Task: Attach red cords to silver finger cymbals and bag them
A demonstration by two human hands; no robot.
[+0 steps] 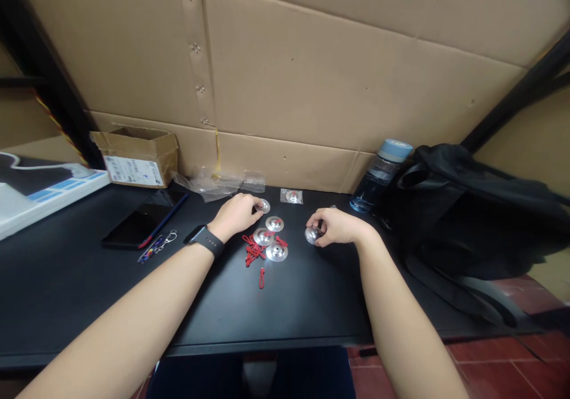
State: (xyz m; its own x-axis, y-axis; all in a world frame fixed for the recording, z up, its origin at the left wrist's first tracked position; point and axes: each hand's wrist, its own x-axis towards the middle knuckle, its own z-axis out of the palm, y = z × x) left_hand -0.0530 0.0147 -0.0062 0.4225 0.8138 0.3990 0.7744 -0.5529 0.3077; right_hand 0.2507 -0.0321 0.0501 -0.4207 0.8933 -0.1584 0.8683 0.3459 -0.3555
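Observation:
Small silver finger cymbals lie on a black table [289,304]. My left hand [235,214], a black watch on its wrist, pinches one small silver cymbal [263,205] at the fingertips. My right hand [335,225] is closed round another silver cymbal [312,235], resting on the table. Between the hands lie three more cymbals [275,224] with red cords [252,250] tangled beside them, and one loose red cord loop [262,278] nearer me. A further cymbal sits in a clear plastic bag [291,196] behind them.
An open cardboard box [136,155] and crumpled clear plastic [214,184] stand at the back against a cardboard wall. A phone [138,221], pen and keyring [158,246] lie to the left. A blue-capped bottle [380,176] and a black bag [467,209] are at the right.

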